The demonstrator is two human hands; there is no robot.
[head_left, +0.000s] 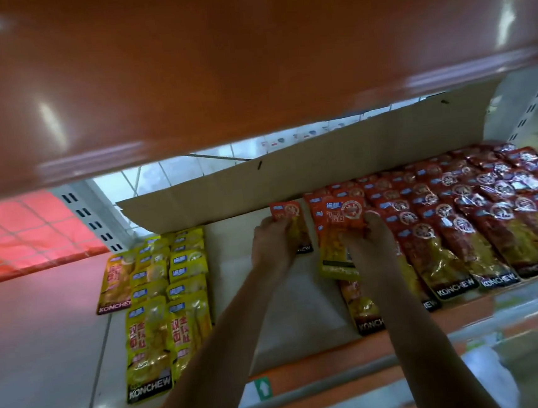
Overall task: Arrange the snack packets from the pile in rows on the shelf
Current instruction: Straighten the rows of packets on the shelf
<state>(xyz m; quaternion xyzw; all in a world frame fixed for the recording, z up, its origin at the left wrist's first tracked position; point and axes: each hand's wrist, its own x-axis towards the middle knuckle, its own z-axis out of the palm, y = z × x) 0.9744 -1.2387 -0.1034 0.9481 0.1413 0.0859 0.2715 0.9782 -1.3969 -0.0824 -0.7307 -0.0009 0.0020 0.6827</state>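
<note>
Both my arms reach into the shelf (292,320). My left hand (273,243) grips a single red snack packet (286,213) near the back, on the bare middle strip. My right hand (371,238) holds a red packet (339,230) lying on the left end of the red rows. Overlapping rows of red packets (466,217) fill the right part of the shelf. Rows of yellow packets (168,299) lie at the left. My fingers hide the lower parts of both held packets.
A brown cardboard sheet (339,161) stands along the back of the shelf. The orange shelf above (214,61) overhangs closely. White slotted uprights (88,218) flank the bay. An orange front edge (310,377) runs below my arms.
</note>
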